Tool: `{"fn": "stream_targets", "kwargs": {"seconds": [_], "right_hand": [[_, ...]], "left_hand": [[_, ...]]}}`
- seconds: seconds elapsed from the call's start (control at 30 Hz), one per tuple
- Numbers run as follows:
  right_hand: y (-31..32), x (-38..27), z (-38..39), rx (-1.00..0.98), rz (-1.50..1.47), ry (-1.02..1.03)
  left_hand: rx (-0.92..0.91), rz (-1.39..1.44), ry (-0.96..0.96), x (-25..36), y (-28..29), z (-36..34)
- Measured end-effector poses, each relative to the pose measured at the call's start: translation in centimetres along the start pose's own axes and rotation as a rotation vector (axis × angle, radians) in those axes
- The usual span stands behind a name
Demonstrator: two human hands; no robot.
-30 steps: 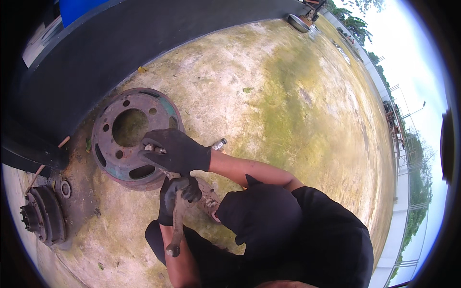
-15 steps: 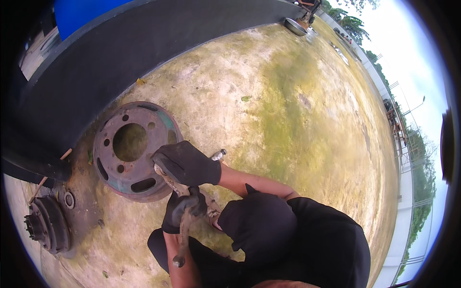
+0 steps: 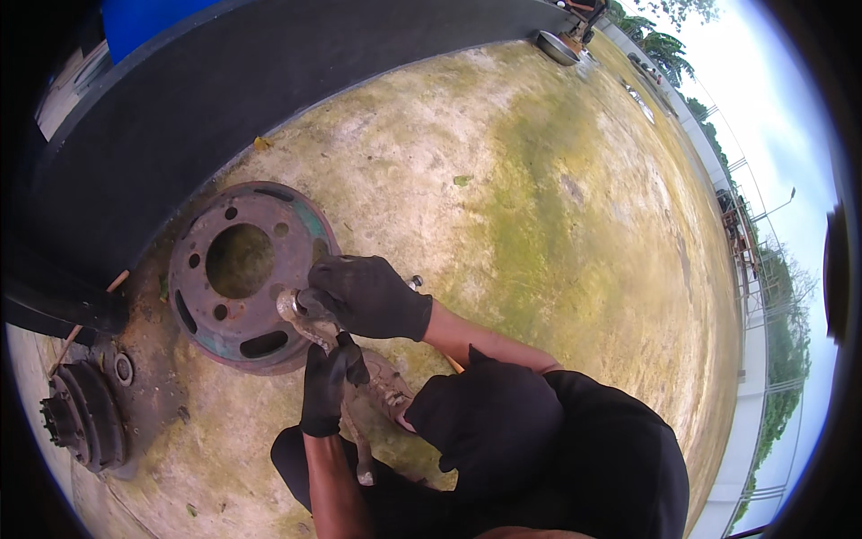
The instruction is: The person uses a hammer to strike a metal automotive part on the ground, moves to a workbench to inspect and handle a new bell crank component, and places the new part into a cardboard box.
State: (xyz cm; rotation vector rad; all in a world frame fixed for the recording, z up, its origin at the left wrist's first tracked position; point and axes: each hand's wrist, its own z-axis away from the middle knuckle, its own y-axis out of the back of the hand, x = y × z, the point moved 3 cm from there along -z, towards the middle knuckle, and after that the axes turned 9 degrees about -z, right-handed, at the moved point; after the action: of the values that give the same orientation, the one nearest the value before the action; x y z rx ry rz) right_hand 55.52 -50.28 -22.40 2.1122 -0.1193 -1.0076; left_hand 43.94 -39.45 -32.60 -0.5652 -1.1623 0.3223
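A rusty, bent metal bar (image 3: 356,431) slants down from the wheel rim, with a ring-shaped head at its upper end and a knob at the lower one. My left hand (image 3: 329,388), in a black glove, is closed around the bar below the head. Just above it, my black-gloved right hand (image 3: 375,296) has its curled fingers against the ring-shaped head; its fingertips are partly hidden. The large rusty wheel rim (image 3: 253,310) lies flat beyond my hands, with worn green paint along its edge. Below my right wrist a brownish metal part (image 3: 382,377) is partly covered.
A dark wall (image 3: 224,99) runs along the left. At lower left stand a brake drum hub (image 3: 85,418), a small metal ring (image 3: 124,368) and a thin stick (image 3: 76,337). A metal basin (image 3: 557,49) sits far off on the stained concrete floor (image 3: 431,135).
My right hand has shifted right, uncovering the bar's ring-shaped head. My left hand has turned on the bar, and the bar's lower end has swung right and slightly up.
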Motion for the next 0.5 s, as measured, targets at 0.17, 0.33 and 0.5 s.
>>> {"fn": "stream_targets", "kwargs": {"seconds": [0.17, 0.33, 0.5], "right_hand": [[0.5, 0.2, -0.6, 0.036, -0.109, 0.021], [0.4, 0.2, -0.3, 0.049, 0.2, 0.046], [0.9, 1.2, 0.1, 0.026, 0.18, 0.098]], "left_hand": [[-0.378, 0.626, 0.287, -0.2, -3.2, 0.3], [-0.223, 0.493, 0.32, -0.8, -1.9, -0.2], [-0.208, 0.475, 0.339, -0.1, -2.9, 0.4]]}}
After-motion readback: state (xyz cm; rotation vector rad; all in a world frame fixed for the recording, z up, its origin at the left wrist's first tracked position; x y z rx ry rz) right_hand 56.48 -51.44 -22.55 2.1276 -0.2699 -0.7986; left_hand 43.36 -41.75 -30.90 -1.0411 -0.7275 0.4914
